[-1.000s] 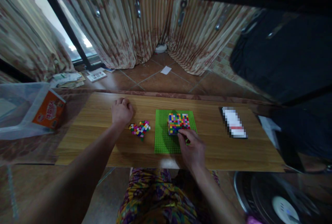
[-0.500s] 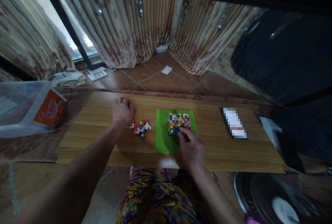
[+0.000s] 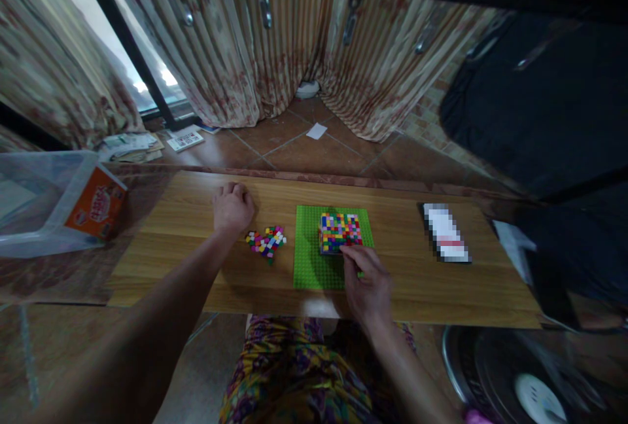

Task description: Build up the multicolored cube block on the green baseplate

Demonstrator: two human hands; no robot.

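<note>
1. Brick block (image 3: pixel 340 229): on green baseplate (image 3: pixel 307 257), at right hand (image 3: pixel 369 280) fingertips.
2. That hand: thumb and finger together; pinched piece, if any, unclear.
3. Left hand (image 3: pixel 234 208): curled on worktop (image 3: pixel 412 290) beside loose bricks (image 3: pixel 267 241).

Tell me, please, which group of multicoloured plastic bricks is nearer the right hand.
The rectangular stack on the green studded baseplate; the loose pile lies on the wooden table.

From the wearer's head, above the near side of the worktop (image 3: pixel 422 280), one camera faces forward and down, far enough back to frame its whole length, with lap (image 3: pixel 294 371) before it and curtains (image 3: pixel 289 51) beyond.
</note>
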